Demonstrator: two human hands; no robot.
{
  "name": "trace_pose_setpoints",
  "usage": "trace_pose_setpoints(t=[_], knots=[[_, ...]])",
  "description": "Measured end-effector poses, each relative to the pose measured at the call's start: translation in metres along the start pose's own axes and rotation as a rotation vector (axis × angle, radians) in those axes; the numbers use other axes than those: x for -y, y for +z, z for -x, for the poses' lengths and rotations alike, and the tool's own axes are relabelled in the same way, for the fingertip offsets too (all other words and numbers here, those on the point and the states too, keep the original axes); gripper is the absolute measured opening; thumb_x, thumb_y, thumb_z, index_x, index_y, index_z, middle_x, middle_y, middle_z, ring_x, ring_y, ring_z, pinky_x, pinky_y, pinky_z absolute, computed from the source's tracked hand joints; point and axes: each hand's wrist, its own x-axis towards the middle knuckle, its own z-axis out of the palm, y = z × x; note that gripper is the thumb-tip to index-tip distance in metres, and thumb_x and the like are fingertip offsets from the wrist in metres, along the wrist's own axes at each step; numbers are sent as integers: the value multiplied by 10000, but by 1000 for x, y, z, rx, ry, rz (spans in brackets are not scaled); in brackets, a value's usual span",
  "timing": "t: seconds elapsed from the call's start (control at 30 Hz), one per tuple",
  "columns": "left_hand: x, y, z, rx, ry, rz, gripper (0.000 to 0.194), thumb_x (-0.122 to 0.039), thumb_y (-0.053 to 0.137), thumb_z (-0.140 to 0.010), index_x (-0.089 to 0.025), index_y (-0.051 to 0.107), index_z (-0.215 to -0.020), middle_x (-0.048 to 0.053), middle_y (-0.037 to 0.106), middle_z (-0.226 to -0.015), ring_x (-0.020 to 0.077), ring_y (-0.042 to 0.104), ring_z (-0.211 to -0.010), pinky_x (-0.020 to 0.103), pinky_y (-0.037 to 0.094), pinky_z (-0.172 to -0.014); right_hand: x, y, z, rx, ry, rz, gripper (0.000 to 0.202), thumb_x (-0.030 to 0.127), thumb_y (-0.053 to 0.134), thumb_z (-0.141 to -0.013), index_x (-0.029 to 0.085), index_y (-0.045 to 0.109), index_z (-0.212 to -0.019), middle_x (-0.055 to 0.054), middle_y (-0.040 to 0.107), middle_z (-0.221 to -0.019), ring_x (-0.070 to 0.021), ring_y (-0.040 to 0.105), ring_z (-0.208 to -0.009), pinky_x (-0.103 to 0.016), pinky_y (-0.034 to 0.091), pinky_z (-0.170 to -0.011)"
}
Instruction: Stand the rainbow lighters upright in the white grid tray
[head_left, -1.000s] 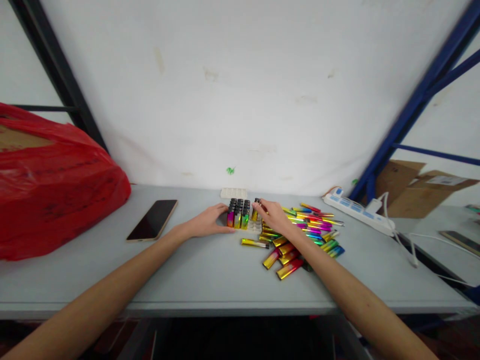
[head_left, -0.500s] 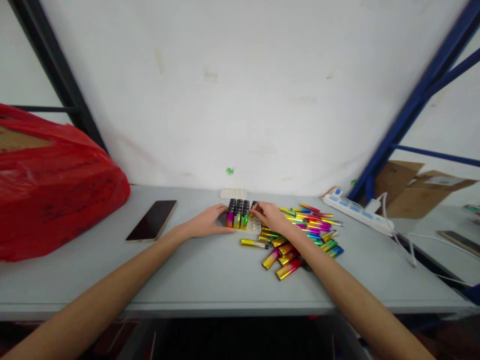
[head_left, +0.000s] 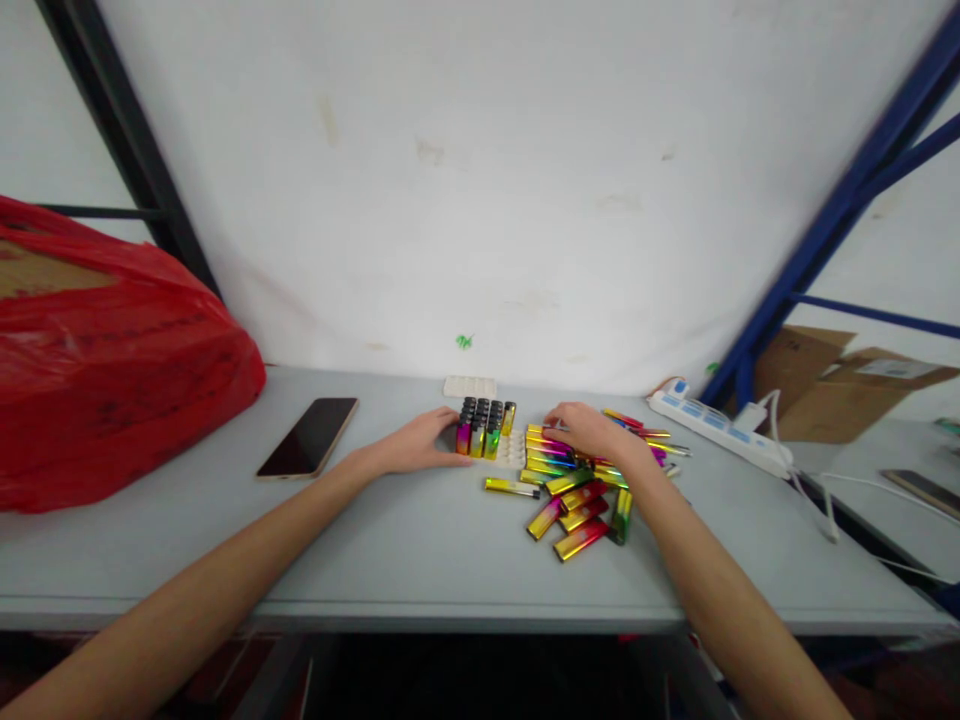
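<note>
Several metallic-coloured lighters (head_left: pixel 478 440) stand upright in rows in a white tray (head_left: pixel 513 452) with small holes. One gold lighter (head_left: pixel 509 417) stands alone at the back of the row to their right. My left hand (head_left: pixel 424 443) grips the tray's left side, its thumb at the front corner and its fingers farther back beside the lighters. To the right lies a loose pile of lighters (head_left: pixel 581 497) in gold, red, green and purple. My right hand (head_left: pixel 589 430) is over the back of this pile, fingers bent down and closed on a lighter (head_left: pixel 553 428) there; the fingertips are partly hidden.
A single yellow lighter (head_left: pixel 511 487) lies in front of the tray. Behind it is another white holed tray (head_left: pixel 469 386) by the wall. A phone (head_left: pixel 308 438) and a red plastic bag (head_left: pixel 112 370) are at left, a power strip (head_left: pixel 720 430) with cables at right.
My right hand has let go of the lighter in the tray and moved right onto the pile. That lighter now stands by itself. My left hand stays at the tray.
</note>
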Motion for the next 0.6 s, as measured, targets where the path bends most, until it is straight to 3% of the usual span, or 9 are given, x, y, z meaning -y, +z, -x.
trace_pose_setpoints(t=[0.1,0.27,0.43,0.53,0.6], knots=[[0,0,0,8,-13,2,835,-772,690,-780,-158,607,-1341,160,638,-1386,355,617,-1254,434,466,-1108,-5,5,-2,49,20,-9,184,211,618,-973,162,795,-989,-137,757,-990,-249,681,-917,-333,488,-859],[0,0,0,4,-11,-9,835,-779,685,-777,-162,610,-1333,158,639,-1387,355,609,-1266,427,457,-1117,-5,11,-5,11,-5,29,136,210,632,-975,156,756,-988,-133,716,-1010,-215,667,-905,-284,466,-839],[0,1,0,-4,-14,-11,830,-763,700,-772,-151,618,-1326,159,645,-1384,357,616,-1263,426,459,-1117,1,8,-7,-215,81,-65,267,286,477,-1066,165,660,-1219,-94,754,-924,-209,677,-816,-279,430,-763],[1,2,-1,-3,-12,-9,830,-761,707,-766,-152,622,-1323,159,642,-1391,360,614,-1268,424,460,-1117,3,7,-12,-388,102,-202,325,413,508,-1042,179,677,-1191,-34,719,-782,-193,629,-696,-279,415,-705],[1,2,-1,-3,-4,-1,832,-760,704,-770,-153,617,-1333,157,641,-1393,356,616,-1266,421,463,-1113,5,9,-16,-459,143,-310,365,505,558,-990,177,701,-1061,2,646,-677,-174,557,-616,-277,399,-649]])
